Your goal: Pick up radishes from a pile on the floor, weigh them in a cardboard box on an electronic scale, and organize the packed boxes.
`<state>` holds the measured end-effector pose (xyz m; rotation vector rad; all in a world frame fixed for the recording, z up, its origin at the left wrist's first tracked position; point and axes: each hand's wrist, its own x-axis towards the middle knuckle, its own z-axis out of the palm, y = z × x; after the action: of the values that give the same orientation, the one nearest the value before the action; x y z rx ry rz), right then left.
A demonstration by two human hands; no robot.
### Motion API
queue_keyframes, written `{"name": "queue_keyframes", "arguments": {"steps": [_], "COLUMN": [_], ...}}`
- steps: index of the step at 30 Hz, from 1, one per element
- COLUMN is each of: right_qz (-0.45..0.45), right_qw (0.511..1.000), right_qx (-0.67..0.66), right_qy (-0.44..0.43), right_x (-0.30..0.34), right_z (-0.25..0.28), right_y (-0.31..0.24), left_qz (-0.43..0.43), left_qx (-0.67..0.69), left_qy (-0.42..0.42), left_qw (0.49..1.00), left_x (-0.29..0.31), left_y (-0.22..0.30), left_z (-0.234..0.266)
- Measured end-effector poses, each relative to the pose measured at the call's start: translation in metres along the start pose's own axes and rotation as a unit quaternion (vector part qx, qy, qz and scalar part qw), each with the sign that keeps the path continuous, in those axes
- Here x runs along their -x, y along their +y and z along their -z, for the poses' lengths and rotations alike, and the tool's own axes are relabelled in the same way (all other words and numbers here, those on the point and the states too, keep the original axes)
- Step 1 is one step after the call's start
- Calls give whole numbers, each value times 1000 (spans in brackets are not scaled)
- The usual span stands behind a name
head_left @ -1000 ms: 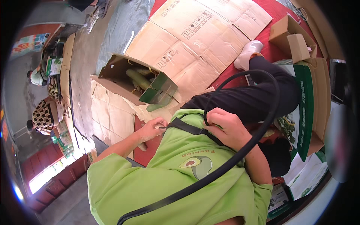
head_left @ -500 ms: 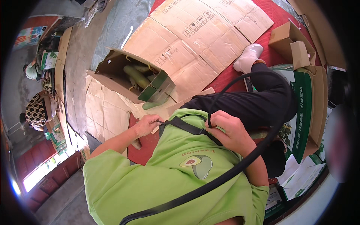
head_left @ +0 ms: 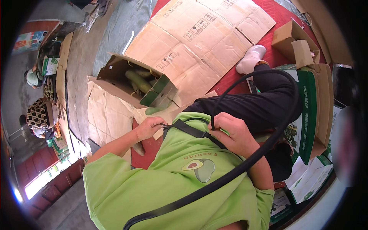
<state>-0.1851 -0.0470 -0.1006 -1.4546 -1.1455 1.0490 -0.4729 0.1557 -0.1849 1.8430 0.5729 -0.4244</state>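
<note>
A wide black strap [head_left: 190, 129] lies across the light green shirt at my waist. On its left, my left hand [head_left: 148, 128] pinches the strap's thin end between thumb and fingers. My right hand [head_left: 233, 132] is closed at the other side, fingers bent round a thick black cable [head_left: 218, 103] near the strap. That cable loops up over my leg and back down across the shirt. Past my hands stands an open cardboard box [head_left: 124, 86] with several long green gourds [head_left: 140, 81] inside. Another green gourd [head_left: 155, 110] lies by its near edge.
Flattened cardboard [head_left: 191, 50] covers part of the red floor mat [head_left: 264, 40]. To the right stand a small brown box [head_left: 289, 36] and a green-and-white carton [head_left: 306, 115]. A pale boot [head_left: 251, 59] is on my stretched leg. Two people [head_left: 38, 115] are at the far left.
The view has shifted slightly, so the box and cardboard sit a little differently in it. Both hands keep the same hold at the strap and cable.
</note>
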Motion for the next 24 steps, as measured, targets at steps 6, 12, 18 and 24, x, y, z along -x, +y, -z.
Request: {"name": "queue_keyframes", "arguments": {"steps": [6,12,18,24], "right_qz": [11,40,41,48], "right_qw": [1000,998,997,996], "right_qx": [-5,-5,-17,-21], "right_qy": [8,49,64,75], "right_x": [2,1,3,8], "right_z": [1,0,3,4], "right_y": [0,1,-3,-1], "left_qz": [1,-21,-2,57], "left_qx": [26,-3,68,112], "left_qy": [-1,-34,-14,-50], "left_qw": [1000,999,998,991], "left_x": [-7,-19,-21,-25], "left_y": [19,60,65,79], "left_z": [3,8,3,5]}}
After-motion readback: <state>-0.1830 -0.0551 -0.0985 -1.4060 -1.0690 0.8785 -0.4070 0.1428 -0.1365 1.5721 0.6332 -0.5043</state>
